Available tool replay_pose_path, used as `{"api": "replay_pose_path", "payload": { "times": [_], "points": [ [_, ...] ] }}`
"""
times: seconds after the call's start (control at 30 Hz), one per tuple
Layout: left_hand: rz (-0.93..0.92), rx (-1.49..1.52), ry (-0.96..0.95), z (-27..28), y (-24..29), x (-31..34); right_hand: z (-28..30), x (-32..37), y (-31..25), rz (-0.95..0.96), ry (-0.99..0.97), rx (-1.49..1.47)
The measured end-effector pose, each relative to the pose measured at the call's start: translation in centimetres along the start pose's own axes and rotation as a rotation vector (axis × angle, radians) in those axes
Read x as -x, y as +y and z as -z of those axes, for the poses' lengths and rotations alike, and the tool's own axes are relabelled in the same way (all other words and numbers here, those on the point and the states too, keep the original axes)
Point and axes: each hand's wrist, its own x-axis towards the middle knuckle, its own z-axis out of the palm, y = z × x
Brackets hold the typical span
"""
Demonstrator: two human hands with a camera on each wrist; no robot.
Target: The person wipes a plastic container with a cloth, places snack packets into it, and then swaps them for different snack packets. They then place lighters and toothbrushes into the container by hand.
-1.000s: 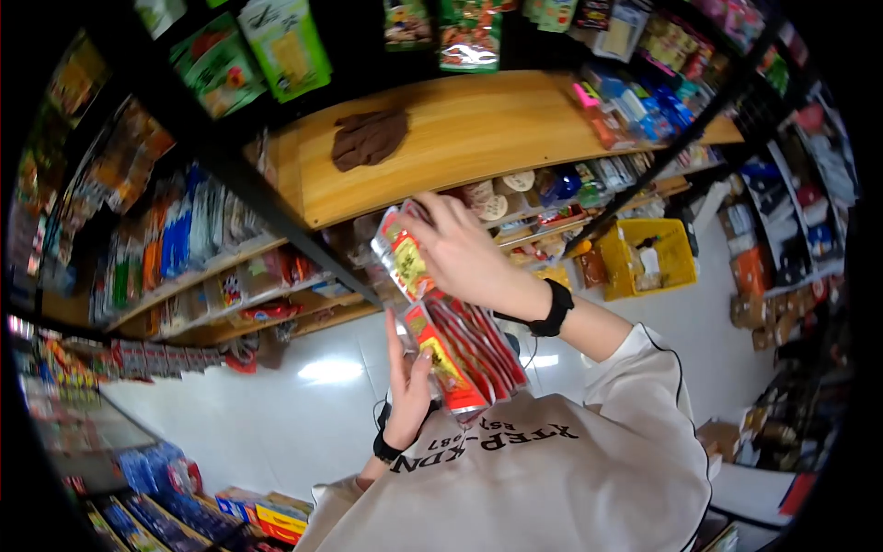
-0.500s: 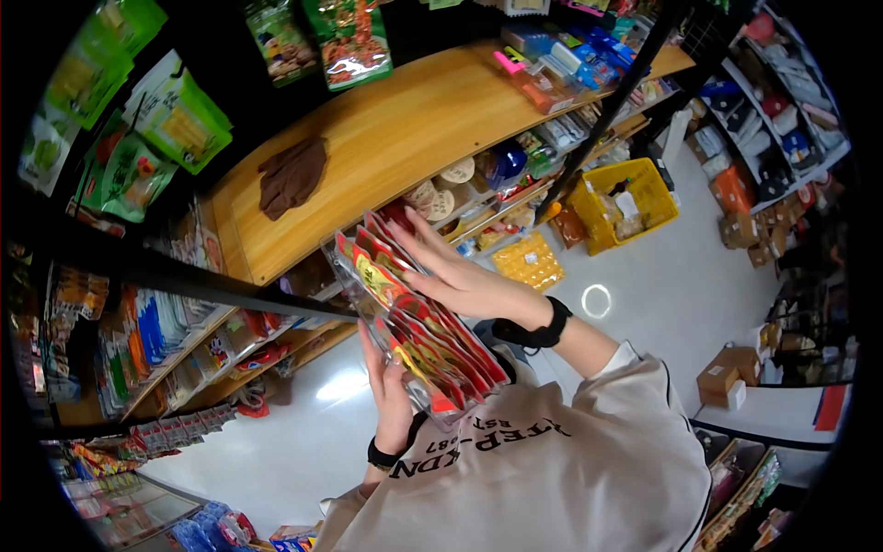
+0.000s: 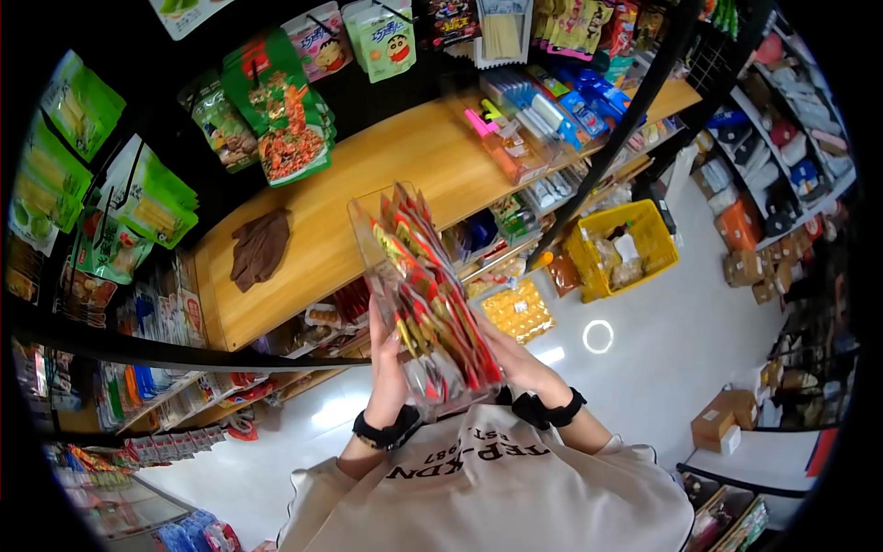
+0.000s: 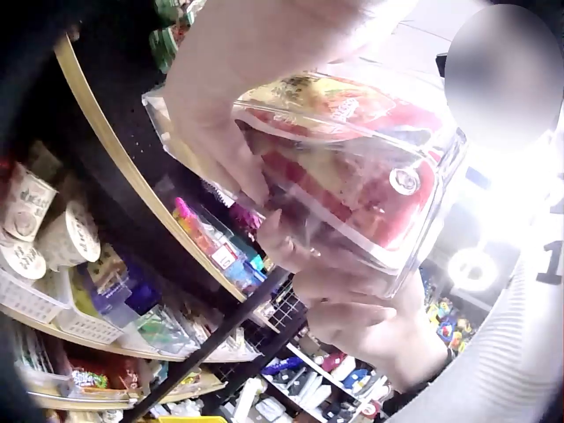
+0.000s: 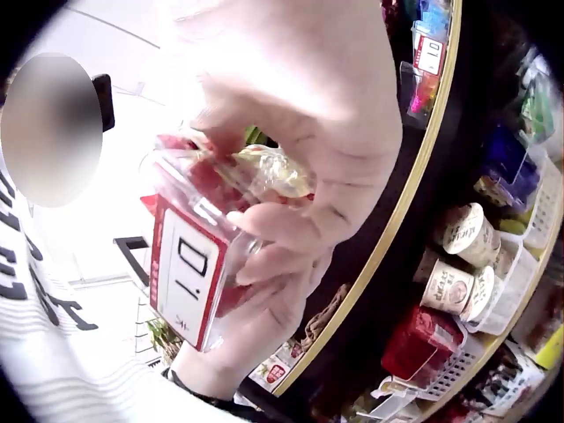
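A clear plastic box (image 3: 361, 224) full of upright red and yellow snack packets (image 3: 428, 290) is in both hands in front of the chest, its far end overlapping the shelf edge in the head view. My left hand (image 3: 387, 375) grips its left side, fingers along the wall. On the other side my right hand (image 3: 526, 365) holds it, partly hidden by the packets. The left wrist view shows curled fingers of the right hand (image 4: 348, 300) at the box's lower side. A red-bordered price label (image 5: 187, 278) is on the box's end in the right wrist view.
A brown cloth (image 3: 260, 248) lies on the wooden shelf (image 3: 326, 244). Stationery in clear boxes (image 3: 533, 138) stands at its right end. Green snack bags (image 3: 290, 129) hang above. A black post (image 3: 248, 357) crosses at left. A yellow crate (image 3: 651, 267) sits on the floor.
The right hand has come down from the packets' tops to the box's right side. The box has moved up and forward toward the shelf, and the view has turned.
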Motion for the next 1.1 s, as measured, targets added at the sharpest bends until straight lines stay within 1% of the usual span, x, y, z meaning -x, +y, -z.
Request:
{"api": "replay_pose_path", "payload": {
  "times": [0.07, 0.1, 0.13, 0.2, 0.23, 0.27, 0.33, 0.37, 0.4, 0.43, 0.5, 0.53, 0.6, 0.63, 0.67, 0.7, 0.73, 0.8, 0.83, 0.87, 0.93, 0.97, 1.0, 1.07, 1.1],
  "points": [
    [0.029, -0.024, -0.031, -1.6, -0.1, -1.4, 1.9, -0.5, -0.7, -0.056, 0.069, -0.076],
    [0.010, 0.013, -0.026, -2.3, -0.5, -2.0, 2.8, -0.5, -0.6, -0.036, 0.096, -0.019],
    [0.014, 0.007, -0.023, -3.0, -0.8, -2.2, 4.0, -0.3, -1.0, -0.036, 0.096, -0.028],
    [0.089, -0.017, -0.064, -4.2, -1.5, -2.3, 6.7, 0.6, -2.1, -0.160, -0.029, -0.104],
    [0.068, -0.077, -0.142, -3.9, -2.9, -2.4, 8.4, 1.0, -0.8, -0.093, -0.060, -0.096],
    [0.065, -0.128, -0.189, -3.4, -4.6, -2.5, 10.0, 1.7, -0.2, -0.080, -0.068, -0.099],
    [-0.031, -0.303, -0.290, -5.6, -5.0, -2.3, 12.4, 3.1, -2.0, -0.118, -0.049, -0.070],
    [0.100, -0.158, -0.361, -6.6, -5.2, -1.8, 13.7, 4.0, -2.1, -0.124, -0.043, -0.153],
    [0.164, -0.153, -0.419, -7.7, -5.6, -1.8, 14.9, 5.2, -2.1, -0.131, -0.034, -0.235],
    [0.189, -0.171, -0.473, -8.5, -6.7, -1.6, 16.3, 6.7, -2.3, -0.231, 0.003, -0.206],
    [0.234, -0.202, -0.554, -9.8, -9.4, -1.3, 18.3, 9.2, -2.0, -0.297, 0.022, -0.158],
    [0.323, -0.270, -0.604, -9.9, -10.4, -1.2, 19.1, 10.3, -1.4, -0.321, 0.012, -0.144],
    [0.370, -0.206, -0.696, -10.5, -11.9, -1.7, 19.6, 12.4, -0.7, -0.335, 0.041, -0.167],
    [0.374, -0.200, -0.694, -11.0, -12.0, -1.9, 19.6, 13.3, -0.1, -0.339, 0.073, -0.158],
    [0.393, -0.264, -0.730, -11.4, -11.8, -2.2, 19.6, 14.2, 0.5, -0.343, 0.109, -0.149],
    [0.410, -0.329, -0.769, -11.9, -11.8, -2.7, 19.5, 15.0, 0.8, -0.303, 0.128, -0.233],
    [0.412, -0.324, -0.776, -12.2, -12.5, -3.2, 19.6, 15.4, 1.2, -0.306, 0.136, -0.231],
    [0.477, -0.385, -0.841, -12.4, -14.7, -4.4, 19.4, 16.0, 1.6, -0.275, 0.215, -0.115],
    [0.491, -0.383, -0.844, -13.0, -15.4, -5.2, 19.3, 16.2, 1.5, -0.278, 0.247, -0.159],
    [0.502, -0.375, -0.835, -13.1, -17.2, -5.9, 19.5, 16.3, 1.8, -0.278, 0.260, -0.158],
    [0.687, -0.307, -0.767, -14.7, -17.1, -7.5, 20.5, 16.3, 3.3, -0.286, 0.361, -0.166],
    [0.676, -0.290, -0.784, -15.1, -17.7, -8.2, 21.0, 16.3, 4.1, -0.222, 0.387, -0.175],
    [0.739, -0.227, -0.767, -15.5, -18.0, -8.7, 21.3, 16.3, 4.1, -0.222, 0.397, -0.171],
    [0.747, -0.208, -0.763, -16.3, -18.4, -9.6, 21.8, 15.9, 4.0, -0.186, 0.457, -0.303],
    [0.744, -0.209, -0.767, -16.7, -18.5, -10.0, 21.9, 15.9, 3.9, -0.210, 0.507, -0.251]
  ]
}}
